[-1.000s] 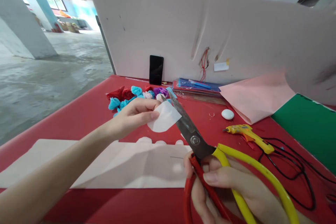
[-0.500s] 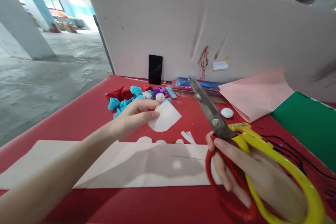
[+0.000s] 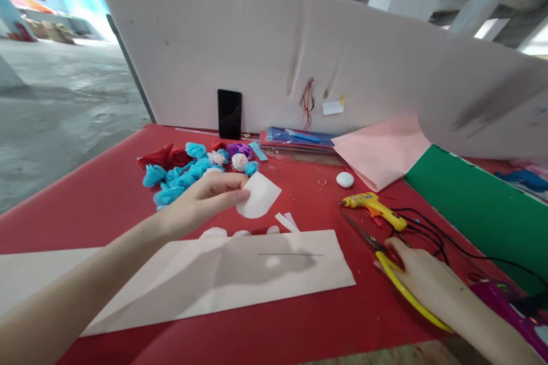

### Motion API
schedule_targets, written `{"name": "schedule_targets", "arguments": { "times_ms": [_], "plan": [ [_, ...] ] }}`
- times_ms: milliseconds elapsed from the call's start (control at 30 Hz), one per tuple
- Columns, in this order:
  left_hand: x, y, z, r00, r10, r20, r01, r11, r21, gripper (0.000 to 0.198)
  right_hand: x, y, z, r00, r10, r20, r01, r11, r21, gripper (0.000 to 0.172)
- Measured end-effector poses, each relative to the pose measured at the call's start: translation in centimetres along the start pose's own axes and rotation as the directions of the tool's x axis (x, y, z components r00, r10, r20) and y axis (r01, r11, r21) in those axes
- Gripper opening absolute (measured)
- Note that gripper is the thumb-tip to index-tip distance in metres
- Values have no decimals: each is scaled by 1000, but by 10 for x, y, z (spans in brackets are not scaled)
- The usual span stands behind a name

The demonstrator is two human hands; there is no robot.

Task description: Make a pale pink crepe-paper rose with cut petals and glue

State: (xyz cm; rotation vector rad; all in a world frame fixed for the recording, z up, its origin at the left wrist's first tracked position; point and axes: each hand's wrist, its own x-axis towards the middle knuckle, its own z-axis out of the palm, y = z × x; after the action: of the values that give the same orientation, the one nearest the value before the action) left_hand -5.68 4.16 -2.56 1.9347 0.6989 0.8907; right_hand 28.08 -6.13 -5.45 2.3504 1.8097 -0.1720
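My left hand (image 3: pixel 209 198) pinches a small white paper piece (image 3: pixel 259 197) between thumb and fingers, held above the red table. The piece has a rounded lower edge and a pointed corner at the right. At the right, my right hand (image 3: pixel 428 276) is on the handles of the scissors (image 3: pixel 409 296), its fingers partly hidden. Those scissors lie low by the table, blades nearly together and pointing away from me, just in front of a yellow glue gun (image 3: pixel 377 208). A long white paper strip (image 3: pixel 299 274) with a thin wire on it lies between my hands.
Red, blue, purple and white crepe paper flowers (image 3: pixel 184 174) lie at the back left. A black phone (image 3: pixel 230 114) leans on the white panel (image 3: pixel 192 40). Pink paper (image 3: pixel 381 151), a green board (image 3: pixel 471 211), a white oval object (image 3: pixel 345 179) and black cords (image 3: pixel 466 251) are on the right.
My right hand has lowered the scissors from up in front of me to the table at the right. My left hand still holds the paper piece. The view has turned right.
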Motion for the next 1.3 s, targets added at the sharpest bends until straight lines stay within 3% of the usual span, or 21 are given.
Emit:
{"name": "schedule_targets", "arguments": {
  "times_ms": [100,167,200,267,300,333,400,433,500,567,600,700,833,933,1000,1067,1100,1167,1300],
  "plan": [
    [0,4,3,997,66,39,-69,994,81,26,-2,-3,-14,995,-53,-82,52,999,-12,35],
    [-1,7,7,988,136,73,-145,979,144,26,-3,-14,-27,971,-146,-190,166,981,96,28],
    [-1,9,9,980,176,91,-190,965,179,26,-3,-23,-33,950,-218,-222,265,941,212,26],
    [-2,11,14,958,255,127,-280,928,246,23,-2,-46,-43,905,-384,-181,419,741,524,26],
    [-2,11,16,944,297,146,-327,901,284,21,-1,-59,-45,885,-456,-96,386,603,698,27],
    [-2,11,18,927,336,165,-373,870,324,19,0,-73,-46,834,-550,31,270,457,847,31],
    [-2,8,21,891,404,208,-455,799,394,16,4,-99,-47,699,-705,120,-20,148,989,37],
    [-1,6,21,865,442,237,-502,745,440,15,6,-110,-46,623,-763,172,-142,106,984,35],
    [0,3,21,801,522,292,-590,604,537,12,10,-126,-45,484,-855,186,-269,56,961,34],
    [0,0,21,738,593,323,-638,456,620,12,13,-135,-45,421,-891,168,-314,30,949,30],
    [0,0,20,715,620,323,-644,404,650,13,14,-137,-46,427,-891,153,-321,9,947,28],
    [1,1,18,694,649,313,-636,347,690,20,17,-140,-45,504,-854,132,-311,-37,950,16],
    [2,0,17,700,641,316,-625,335,705,18,25,-142,-40,544,-828,137,-235,7,972,13],
    [-3,-7,16,799,555,232,-528,462,713,12,36,-144,-37,599,-789,137,-126,77,989,15],
    [-13,-17,17,906,393,157,-377,578,724,12,46,-145,-35,669,-736,105,-21,122,992,15],
    [-26,-30,18,979,179,99,-193,646,738,13,55,-147,-35,743,-669,31,105,162,981,11],
    [-34,-36,19,993,102,63,-115,651,750,14,59,-149,-35,770,-638,-14,166,179,970,8],
    [-48,-46,22,994,-12,105,-75,625,777,17,66,-154,-36,794,-599,-100,274,207,939,4],
    [-62,-54,27,989,-143,35,55,581,812,17,72,-170,-33,780,-592,-202,416,250,874,4]
  ]
}}
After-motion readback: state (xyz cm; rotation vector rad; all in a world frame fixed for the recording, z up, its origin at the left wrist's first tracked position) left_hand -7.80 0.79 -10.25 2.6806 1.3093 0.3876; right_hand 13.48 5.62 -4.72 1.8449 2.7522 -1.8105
